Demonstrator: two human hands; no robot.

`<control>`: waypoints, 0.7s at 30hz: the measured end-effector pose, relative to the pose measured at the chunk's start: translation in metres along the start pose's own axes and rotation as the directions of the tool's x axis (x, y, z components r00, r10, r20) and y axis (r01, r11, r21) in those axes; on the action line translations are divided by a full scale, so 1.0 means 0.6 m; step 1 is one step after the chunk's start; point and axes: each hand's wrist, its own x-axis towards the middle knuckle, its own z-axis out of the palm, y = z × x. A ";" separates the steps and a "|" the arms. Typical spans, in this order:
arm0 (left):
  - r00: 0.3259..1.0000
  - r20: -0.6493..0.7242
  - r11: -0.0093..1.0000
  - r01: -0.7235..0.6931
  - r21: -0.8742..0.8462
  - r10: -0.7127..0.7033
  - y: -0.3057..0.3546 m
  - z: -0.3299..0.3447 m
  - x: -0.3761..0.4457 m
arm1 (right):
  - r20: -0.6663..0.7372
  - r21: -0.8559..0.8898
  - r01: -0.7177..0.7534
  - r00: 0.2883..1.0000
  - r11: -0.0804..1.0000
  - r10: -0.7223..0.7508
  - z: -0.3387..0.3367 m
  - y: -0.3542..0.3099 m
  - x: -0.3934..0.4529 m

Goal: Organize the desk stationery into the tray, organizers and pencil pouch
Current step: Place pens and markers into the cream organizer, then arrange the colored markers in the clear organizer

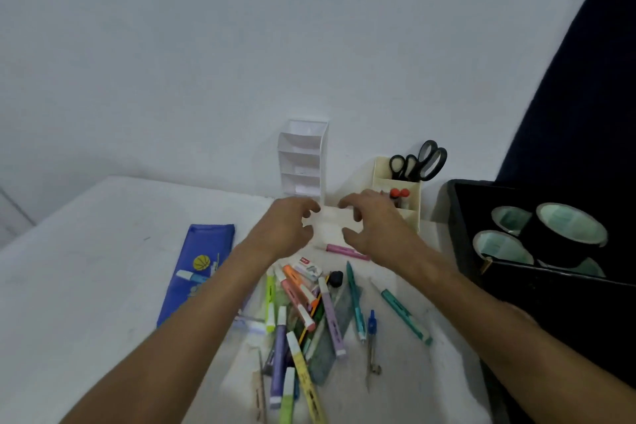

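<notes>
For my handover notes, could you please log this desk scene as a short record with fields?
left hand: on a small white item, grip unclear
right hand: on the same item
white tiered organizer: upright against the wall
cream organizer: holds black scissors
blue pencil pouch: flat, left of the pile
pile of pens and highlighters: loose on the desk
black tray: holds tape rolls

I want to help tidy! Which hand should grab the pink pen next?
Probably the right hand: the pink pen lies just below its fingers, while the left hand sits farther away, across the white box.
</notes>
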 end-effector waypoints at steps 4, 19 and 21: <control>0.986 -0.012 0.979 0.166 0.119 -0.166 -0.094 -0.052 -0.039 | 0.171 0.062 0.199 0.963 0.978 -0.207 0.068 -0.055 0.020; 0.892 0.129 0.874 0.381 0.302 -0.434 -0.288 -0.047 -0.148 | 0.658 -0.008 0.562 0.626 0.827 -0.419 0.242 -0.132 0.051; 0.897 0.090 0.872 0.393 0.291 -0.434 -0.291 -0.045 -0.150 | 0.661 -0.024 0.571 0.625 0.821 -0.416 0.247 -0.131 0.050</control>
